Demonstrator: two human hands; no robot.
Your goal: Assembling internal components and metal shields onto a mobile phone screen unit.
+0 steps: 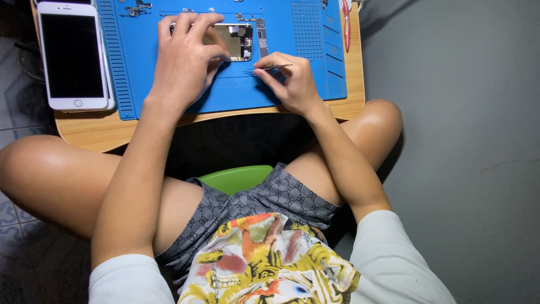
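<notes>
Right-hand grip (289,79) pinches fine tweezers (270,68) shut, left hand (188,56) steadies the opened phone body (236,41); its screen is already off, loose parts (138,8) on the blue mat (315,50).

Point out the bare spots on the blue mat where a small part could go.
Free: the blue mat strip below the opened phone, between the left hand and right hand. Crowded: the top edge with small parts, and the white phone beside the mat.
</notes>
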